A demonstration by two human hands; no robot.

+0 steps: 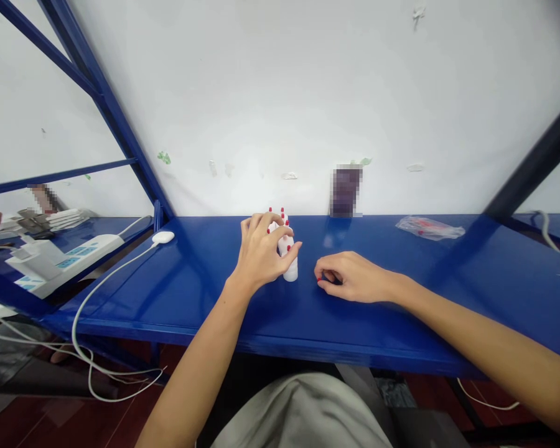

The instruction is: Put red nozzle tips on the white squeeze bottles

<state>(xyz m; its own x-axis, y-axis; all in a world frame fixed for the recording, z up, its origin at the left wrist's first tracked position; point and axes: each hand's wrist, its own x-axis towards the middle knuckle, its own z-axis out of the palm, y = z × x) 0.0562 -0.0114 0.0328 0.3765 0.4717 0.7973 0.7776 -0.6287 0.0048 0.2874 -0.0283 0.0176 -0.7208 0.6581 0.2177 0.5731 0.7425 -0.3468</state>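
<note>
Several small white squeeze bottles (290, 272) with narrow red tips stand close together near the middle of the blue table (205, 298). My left hand (261, 249) curls around them from the left, with thumb and index finger about the upper part of the front bottle. Its palm and fingers hide much of the group. To the right of the bottles, my right hand (348, 277) rests low over the tabletop, fingers curled in. Between its thumb and fingertips is a small red cap (319, 280), mostly covered.
Against the white wall leans a blurred dark rectangular object (346, 191). A clear plastic bag (429, 228) with red bits lies at the back right. At left are a white charger puck (163, 238) with its cable and a power strip (81, 255). Blue frame posts rise at both sides.
</note>
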